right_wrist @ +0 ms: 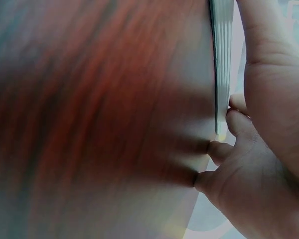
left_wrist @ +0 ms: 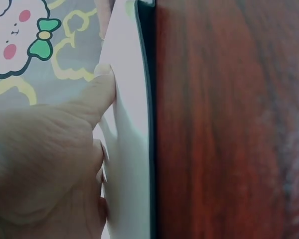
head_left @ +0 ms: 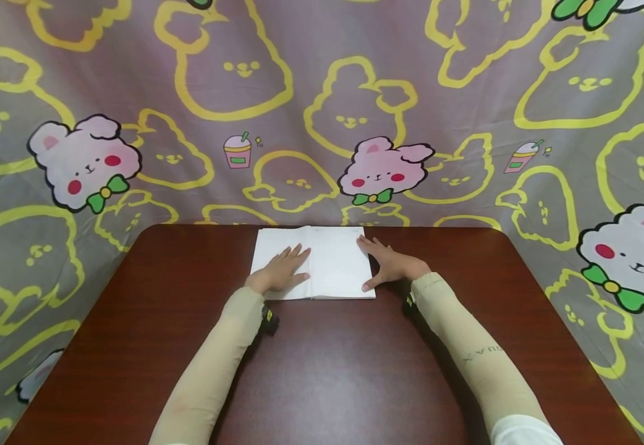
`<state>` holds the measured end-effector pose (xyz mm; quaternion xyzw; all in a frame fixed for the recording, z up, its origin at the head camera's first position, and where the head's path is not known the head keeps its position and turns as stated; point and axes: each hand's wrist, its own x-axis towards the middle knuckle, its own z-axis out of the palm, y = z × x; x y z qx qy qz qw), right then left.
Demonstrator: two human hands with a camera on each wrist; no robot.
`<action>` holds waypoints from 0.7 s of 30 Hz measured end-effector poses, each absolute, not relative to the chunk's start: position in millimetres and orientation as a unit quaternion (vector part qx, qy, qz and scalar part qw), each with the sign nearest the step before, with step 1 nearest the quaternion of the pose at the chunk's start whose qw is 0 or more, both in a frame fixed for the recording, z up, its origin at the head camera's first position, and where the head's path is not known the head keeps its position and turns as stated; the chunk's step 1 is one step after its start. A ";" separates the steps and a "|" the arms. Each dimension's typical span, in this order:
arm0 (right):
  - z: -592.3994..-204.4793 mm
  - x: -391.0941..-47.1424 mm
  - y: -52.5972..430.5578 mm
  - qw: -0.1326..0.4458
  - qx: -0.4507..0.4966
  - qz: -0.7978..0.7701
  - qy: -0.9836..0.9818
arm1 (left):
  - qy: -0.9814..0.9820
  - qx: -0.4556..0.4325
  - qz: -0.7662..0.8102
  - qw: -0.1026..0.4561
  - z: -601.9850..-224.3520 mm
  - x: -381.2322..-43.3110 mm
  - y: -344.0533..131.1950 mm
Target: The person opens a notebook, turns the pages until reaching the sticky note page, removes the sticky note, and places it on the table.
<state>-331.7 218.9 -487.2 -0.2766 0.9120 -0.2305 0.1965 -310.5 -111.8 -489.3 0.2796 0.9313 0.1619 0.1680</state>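
Observation:
An open notebook (head_left: 337, 262) with white pages lies at the far side of the table. My left hand (head_left: 282, 271) rests on its left page, fingers spread and thumb pointing toward the centre fold. In the left wrist view the left page (left_wrist: 132, 149) lies over a thin dark cover. My right hand (head_left: 393, 264) is at the notebook's right edge, with the index fingertip near the upper corner and the thumb on the lower corner. The right wrist view shows the thick page stack (right_wrist: 222, 59) beside this hand, two of its fingertips touching the table.
The brown wooden table (head_left: 322, 371) has rounded far corners. Behind it and at both sides hangs a grey curtain (head_left: 300, 123) with cartoon animals. Small dark devices sit under both wrists, and pale sleeves cover the forearms.

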 end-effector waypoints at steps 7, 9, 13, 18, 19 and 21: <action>-486.2 -329.3 219.1 0.193 -0.282 -0.230 0.911 | 0.929 0.286 0.168 0.167 -488.6 -310.0 -113.5; -486.4 -329.0 218.4 0.192 -0.284 -0.229 0.911 | 0.929 0.286 0.169 0.165 -488.4 -308.5 -114.1; -485.8 -327.9 217.3 0.193 -0.282 -0.229 0.911 | 0.931 0.285 0.164 0.156 -488.5 -306.2 -113.6; -487.4 -328.0 218.1 0.194 -0.278 -0.230 0.912 | 0.935 0.283 0.156 0.146 -490.7 -305.6 -112.2; -488.1 -328.3 218.3 0.193 -0.278 -0.230 0.912 | 0.936 0.282 0.155 0.145 -491.3 -305.7 -112.0; -488.8 -328.9 218.2 0.192 -0.278 -0.231 0.912 | 0.937 0.281 0.152 0.142 -492.2 -305.7 -112.1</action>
